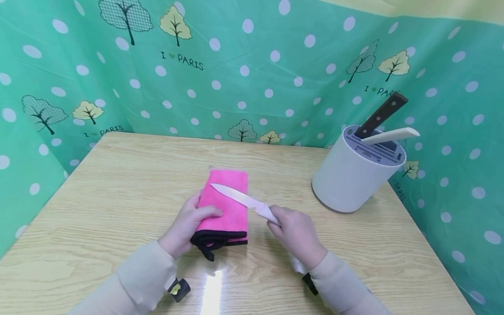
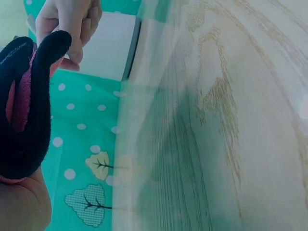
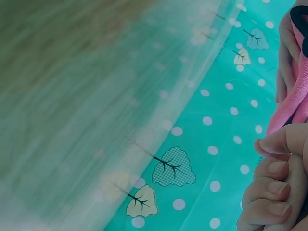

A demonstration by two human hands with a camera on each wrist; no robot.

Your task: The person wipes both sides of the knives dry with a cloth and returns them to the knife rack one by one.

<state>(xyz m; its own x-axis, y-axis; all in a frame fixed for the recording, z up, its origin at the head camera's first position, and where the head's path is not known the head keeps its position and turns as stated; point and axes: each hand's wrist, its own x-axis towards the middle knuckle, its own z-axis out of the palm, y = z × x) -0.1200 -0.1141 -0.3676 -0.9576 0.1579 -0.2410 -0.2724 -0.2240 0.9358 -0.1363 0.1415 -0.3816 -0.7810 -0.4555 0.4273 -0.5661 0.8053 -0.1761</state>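
My left hand (image 1: 188,223) holds a folded pink cloth (image 1: 228,214) with black edging, thumb on top and the other fingers beneath it. In my right hand (image 1: 296,231) is a knife (image 1: 241,197) with a white handle, gripped with curled fingers. Its pale blade lies across the upper part of the cloth, tip toward the upper left. The left wrist view shows the cloth's black edge (image 2: 41,106) in folds, with the right hand (image 2: 72,24) behind it. Curled fingers of the right hand (image 3: 274,192) appear in the right wrist view beside the pink cloth (image 3: 293,103); the blade is hidden there.
A white round knife block (image 1: 342,175) stands at the right rear of the wooden table (image 1: 130,183). Out of its slots stick a dark-handled knife (image 1: 382,114) and a white handle (image 1: 391,136). A green dotted curtain (image 1: 236,87) hangs behind and along both sides.
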